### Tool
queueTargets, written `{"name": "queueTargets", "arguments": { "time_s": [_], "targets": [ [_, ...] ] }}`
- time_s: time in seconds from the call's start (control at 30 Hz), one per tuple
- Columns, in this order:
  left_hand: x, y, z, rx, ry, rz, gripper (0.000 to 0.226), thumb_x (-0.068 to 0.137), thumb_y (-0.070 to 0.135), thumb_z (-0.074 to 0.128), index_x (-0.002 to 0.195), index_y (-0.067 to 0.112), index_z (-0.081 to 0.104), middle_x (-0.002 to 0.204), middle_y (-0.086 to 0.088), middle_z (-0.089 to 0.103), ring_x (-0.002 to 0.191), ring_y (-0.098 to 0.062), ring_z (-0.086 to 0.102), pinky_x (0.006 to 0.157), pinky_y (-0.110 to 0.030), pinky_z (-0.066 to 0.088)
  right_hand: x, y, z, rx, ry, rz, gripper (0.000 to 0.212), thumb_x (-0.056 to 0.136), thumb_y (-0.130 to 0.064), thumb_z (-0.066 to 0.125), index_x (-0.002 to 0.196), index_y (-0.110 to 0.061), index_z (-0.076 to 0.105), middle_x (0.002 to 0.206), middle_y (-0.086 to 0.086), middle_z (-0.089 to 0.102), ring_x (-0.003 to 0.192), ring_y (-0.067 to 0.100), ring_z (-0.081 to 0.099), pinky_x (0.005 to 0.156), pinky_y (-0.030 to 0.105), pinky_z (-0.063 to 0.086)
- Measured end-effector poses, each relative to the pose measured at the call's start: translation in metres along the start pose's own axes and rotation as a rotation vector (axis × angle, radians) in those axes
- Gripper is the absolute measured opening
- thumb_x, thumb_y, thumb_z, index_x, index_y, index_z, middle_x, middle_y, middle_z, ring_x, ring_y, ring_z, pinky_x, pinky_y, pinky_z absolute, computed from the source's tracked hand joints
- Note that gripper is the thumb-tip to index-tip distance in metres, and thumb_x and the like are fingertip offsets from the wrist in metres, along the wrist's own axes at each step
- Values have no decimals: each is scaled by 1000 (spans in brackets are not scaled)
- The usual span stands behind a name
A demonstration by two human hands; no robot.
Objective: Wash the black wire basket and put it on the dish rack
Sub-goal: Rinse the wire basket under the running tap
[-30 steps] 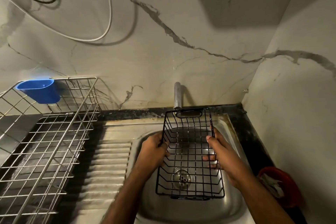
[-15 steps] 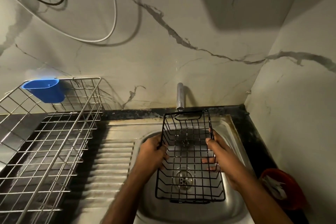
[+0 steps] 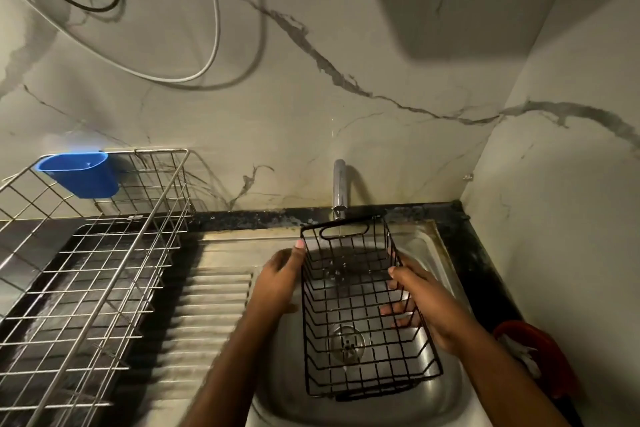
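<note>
Basket [image 3: 363,308] now tipped, far end raised to the tap [image 3: 339,189] with a thin stream hitting it; it sat flatter a second ago. Left hand [image 3: 277,284] and right hand [image 3: 426,302] each grip a long side, over the sink [image 3: 446,388]. Rinse underway; rack [image 3: 86,270], left of the hands, comes next.

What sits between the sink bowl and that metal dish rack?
Only the ribbed steel drainboard, bare in the head view, lies between the sink and the dish rack.
</note>
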State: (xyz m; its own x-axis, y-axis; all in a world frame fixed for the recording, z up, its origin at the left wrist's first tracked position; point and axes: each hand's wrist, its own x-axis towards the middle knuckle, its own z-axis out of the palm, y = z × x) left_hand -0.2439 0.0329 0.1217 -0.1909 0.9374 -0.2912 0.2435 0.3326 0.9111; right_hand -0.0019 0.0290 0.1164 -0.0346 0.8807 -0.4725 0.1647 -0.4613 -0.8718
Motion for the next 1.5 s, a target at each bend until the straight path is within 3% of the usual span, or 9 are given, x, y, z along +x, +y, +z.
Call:
{"name": "queueTargets", "arguments": {
  "time_s": [0.07, 0.17, 0.23, 0.37, 0.53, 0.63, 0.9, 1.4, 1.5],
  "targets": [
    [8, -6, -6, -97, -139, -177, 81, 81, 85, 44, 142, 33, 51, 143, 0, 53, 117, -26, 59, 67, -34, 56, 4, 1, 1, 60, -40, 61, 38, 100, -40, 51, 137, -30, 50, 123, 8, 61, 88, 31, 75, 83, 56, 59],
    [10, -16, -9, -278, -289, -274, 96, 66, 97, 53, 137, 32, 60, 133, -12, 68, 110, -42, 69, 87, -60, 59, 9, 2, 7, 129, -82, 94, 20, 100, -40, 51, 119, -35, 55, 122, 13, 61, 86, 34, 75, 81, 57, 59],
    [8, -19, -9, -347, -313, -255, 94, 70, 94, 53, 137, 29, 59, 128, -12, 71, 107, -39, 73, 92, -64, 56, 13, 2, 10, 154, -85, 94, 15, 101, -40, 50, 115, -37, 55, 123, 14, 61, 86, 35, 75, 77, 54, 60],
    [6, -16, -5, -398, -298, -177, 76, 85, 77, 49, 138, 24, 58, 127, -10, 71, 109, -33, 73, 94, -64, 55, 19, 0, 8, 163, -62, 69, 35, 100, -41, 52, 132, -27, 52, 122, 13, 63, 85, 35, 75, 77, 54, 59],
    [5, -8, 6, -463, -275, -145, 56, 92, 61, 50, 128, 21, 65, 115, -3, 77, 107, -31, 73, 91, -68, 55, 19, -4, -4, 138, -37, -28, 26, 101, -39, 50, 126, -45, 54, 120, 13, 64, 87, 36, 74, 78, 57, 59],
    [7, -1, 14, -458, -274, -131, 39, 103, 52, 45, 119, 24, 66, 106, 1, 79, 103, -29, 75, 90, -65, 57, 19, -4, -8, 146, -21, -45, 25, 101, -40, 50, 125, -47, 54, 120, 13, 64, 86, 35, 75, 79, 58, 58],
    [20, -8, 18, -434, -257, -115, 45, 104, 47, 46, 131, 14, 61, 120, -8, 75, 106, -32, 74, 81, -56, 62, 19, -2, -10, 121, -31, -135, 40, 102, -38, 48, 141, -47, 46, 126, 6, 62, 89, 30, 75, 78, 49, 59],
    [15, -29, 21, -420, -138, -45, 26, 105, 30, 47, 125, 30, 63, 116, 3, 75, 105, -35, 73, 82, -62, 57, 29, 26, 3, 66, -80, -212, 44, 102, -32, 48, 135, -61, 45, 144, 4, 50, 95, 26, 74, 82, 45, 60],
    [16, -32, 22, -431, -135, -38, 31, 103, 34, 52, 133, 31, 60, 122, 0, 74, 108, -37, 72, 72, -49, 59, 33, 28, 5, 22, -73, -230, 47, 103, -29, 47, 136, -63, 43, 144, 2, 51, 94, 22, 74, 84, 45, 60]
  ]
}}
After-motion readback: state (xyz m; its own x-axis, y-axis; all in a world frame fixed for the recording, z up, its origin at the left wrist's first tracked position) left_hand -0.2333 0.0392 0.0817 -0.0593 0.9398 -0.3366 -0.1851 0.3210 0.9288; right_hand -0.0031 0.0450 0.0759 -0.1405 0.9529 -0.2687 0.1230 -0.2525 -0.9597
